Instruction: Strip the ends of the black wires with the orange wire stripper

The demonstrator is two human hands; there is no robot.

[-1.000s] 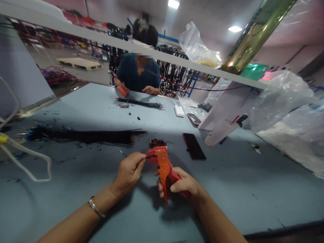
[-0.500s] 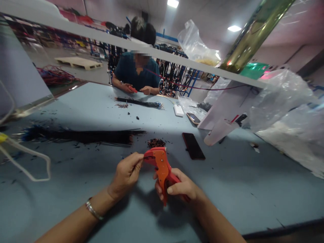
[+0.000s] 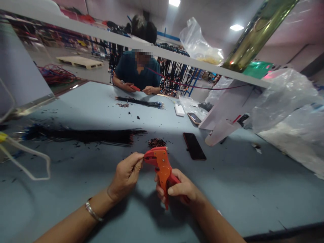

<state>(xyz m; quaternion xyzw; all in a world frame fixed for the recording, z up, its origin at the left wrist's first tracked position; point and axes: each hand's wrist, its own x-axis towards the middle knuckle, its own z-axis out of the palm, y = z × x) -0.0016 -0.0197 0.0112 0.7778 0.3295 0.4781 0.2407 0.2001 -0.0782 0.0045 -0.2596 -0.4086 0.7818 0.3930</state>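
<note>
My right hand (image 3: 178, 189) is wrapped round the handles of a red and orange wire stripper (image 3: 163, 165), whose jaws point left. My left hand (image 3: 128, 172) is pinched at the mouth of those jaws; what its fingertips hold is too small to make out. Beyond my hands a long bundle of black wires (image 3: 93, 135) lies across the blue-grey table (image 3: 113, 222). A small heap of dark and copper-coloured scraps (image 3: 156, 143) sits just behind the tool's head.
A black phone (image 3: 194, 146) lies right of the scraps, with another phone (image 3: 194, 118) and a white box (image 3: 179, 110) behind. Across the table a person (image 3: 136, 72) holds a red tool near a second wire bundle (image 3: 141, 102). Plastic bags (image 3: 286, 98) are at right.
The stripper's handles have spread slightly apart in my right hand. My left hand is nearly where it was, and the view has shifted a little.
</note>
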